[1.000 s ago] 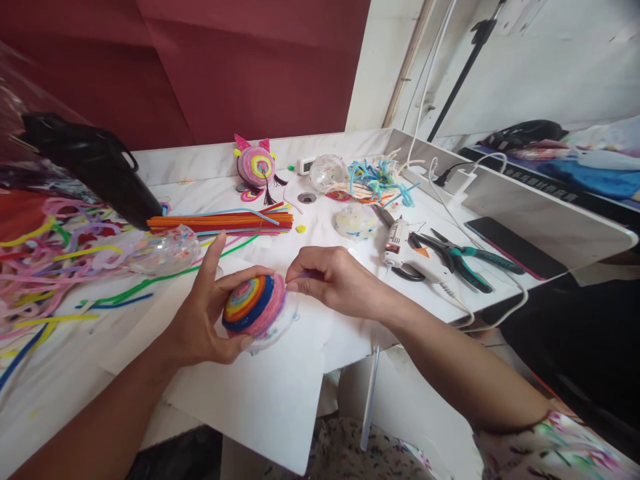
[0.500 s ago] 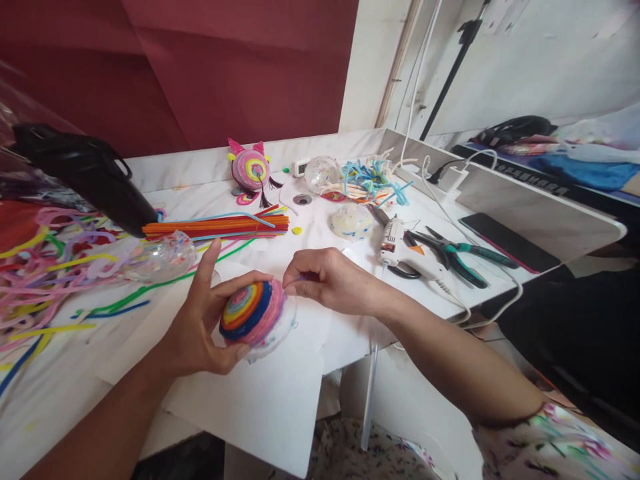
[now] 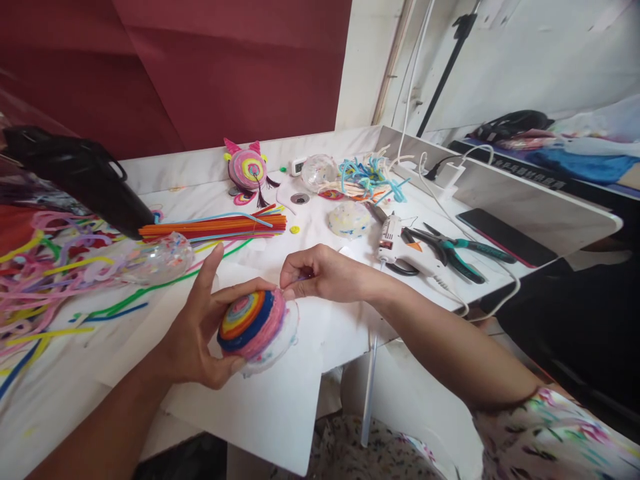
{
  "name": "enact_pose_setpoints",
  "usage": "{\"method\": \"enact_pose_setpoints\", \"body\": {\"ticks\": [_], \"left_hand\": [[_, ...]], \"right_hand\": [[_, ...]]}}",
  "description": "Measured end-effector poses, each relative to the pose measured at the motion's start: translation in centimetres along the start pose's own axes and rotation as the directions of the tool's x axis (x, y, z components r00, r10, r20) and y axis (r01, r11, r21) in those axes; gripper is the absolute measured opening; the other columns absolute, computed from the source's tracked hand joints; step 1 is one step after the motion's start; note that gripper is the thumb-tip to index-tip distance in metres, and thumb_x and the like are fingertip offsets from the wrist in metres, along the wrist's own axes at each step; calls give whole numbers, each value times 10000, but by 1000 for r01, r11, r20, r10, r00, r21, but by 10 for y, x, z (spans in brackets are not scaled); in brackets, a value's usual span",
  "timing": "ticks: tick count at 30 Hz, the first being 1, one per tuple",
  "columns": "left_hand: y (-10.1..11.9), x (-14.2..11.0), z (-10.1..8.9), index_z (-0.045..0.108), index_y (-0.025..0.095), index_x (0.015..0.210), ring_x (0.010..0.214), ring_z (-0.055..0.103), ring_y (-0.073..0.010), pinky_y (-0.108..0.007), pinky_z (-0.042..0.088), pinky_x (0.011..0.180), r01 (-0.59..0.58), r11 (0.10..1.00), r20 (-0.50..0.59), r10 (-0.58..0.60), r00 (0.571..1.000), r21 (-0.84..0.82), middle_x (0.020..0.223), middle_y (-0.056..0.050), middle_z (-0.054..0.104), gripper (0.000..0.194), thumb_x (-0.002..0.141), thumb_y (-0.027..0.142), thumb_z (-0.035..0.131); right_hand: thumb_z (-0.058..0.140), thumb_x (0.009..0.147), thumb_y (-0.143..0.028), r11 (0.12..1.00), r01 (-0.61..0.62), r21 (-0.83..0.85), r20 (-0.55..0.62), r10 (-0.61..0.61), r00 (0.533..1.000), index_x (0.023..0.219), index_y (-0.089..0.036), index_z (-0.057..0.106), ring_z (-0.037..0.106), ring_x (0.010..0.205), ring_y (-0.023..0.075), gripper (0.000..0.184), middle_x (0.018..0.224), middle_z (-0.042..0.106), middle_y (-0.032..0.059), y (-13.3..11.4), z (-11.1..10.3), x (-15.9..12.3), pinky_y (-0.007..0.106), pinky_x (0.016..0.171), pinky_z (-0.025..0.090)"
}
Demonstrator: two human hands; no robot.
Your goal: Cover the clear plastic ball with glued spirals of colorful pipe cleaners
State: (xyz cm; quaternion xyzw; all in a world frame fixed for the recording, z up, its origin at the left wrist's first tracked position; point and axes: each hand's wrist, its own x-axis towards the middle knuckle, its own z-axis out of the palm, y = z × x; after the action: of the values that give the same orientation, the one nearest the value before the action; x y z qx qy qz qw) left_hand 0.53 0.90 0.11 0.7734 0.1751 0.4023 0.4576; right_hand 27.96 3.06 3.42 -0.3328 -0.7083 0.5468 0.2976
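My left hand [image 3: 197,337] grips a clear plastic ball [image 3: 274,350], fingers over the top and thumb at its near side. Coils of fuzzy pipe cleaner [image 3: 257,320] cover its left part in rings of grey-blue, yellow, orange, dark blue and pink; the rest is bare and see-through. At the ball's upper right edge my right hand [image 3: 323,275] is closed in a pinch on a thin pinkish-purple pipe cleaner, mostly hidden by the fingers. Under both hands lies white paper [image 3: 270,420].
A glue gun [image 3: 393,237] and green-handled pliers [image 3: 463,257] lie at right, near a phone [image 3: 505,237]. Orange pipe cleaners [image 3: 215,229] lie behind my hands, with a finished pink ornament [image 3: 247,168] beyond. Loose coloured pipe cleaners [image 3: 30,280] and a black bottle-like object [image 3: 85,177] are at left.
The right hand's pinch has shifted slightly along the ball's upper edge, and the ball is tilted a little. The whole view has drifted slightly. Both grips stay as they were.
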Motion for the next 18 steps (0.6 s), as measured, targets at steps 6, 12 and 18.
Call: {"method": "enact_pose_setpoints", "body": {"ticks": [6,12,18], "left_hand": [[13,2,0,188,568,1735,1149,817,-343,-434,701,863,40,999,36,-38,999,-31,1475,-47,764,1168,839,281,880],[14,-4,-1,160,558,1742,1055,832,-342,-443,692,819,92,992,38,-89,995,-86,1486,-71,754,1183,841,343,895],[10,-10,-1,111,511,1762,1191,801,-416,-541,686,915,100,988,56,-94,994,-113,1439,-99,774,1203,846,482,890]], "right_hand": [[990,712,-522,984,-100,146,127,81,989,860,-166,735,565,696,102,462,738,681,-46,0,-5,3,241,632,423],[1079,575,-470,932,-315,179,260,264,929,873,-183,726,507,627,74,544,699,657,-83,-2,-6,7,211,533,335],[1069,621,-483,876,-386,289,406,253,878,942,-186,710,567,603,78,566,684,688,-79,6,-2,11,216,488,264]]}}
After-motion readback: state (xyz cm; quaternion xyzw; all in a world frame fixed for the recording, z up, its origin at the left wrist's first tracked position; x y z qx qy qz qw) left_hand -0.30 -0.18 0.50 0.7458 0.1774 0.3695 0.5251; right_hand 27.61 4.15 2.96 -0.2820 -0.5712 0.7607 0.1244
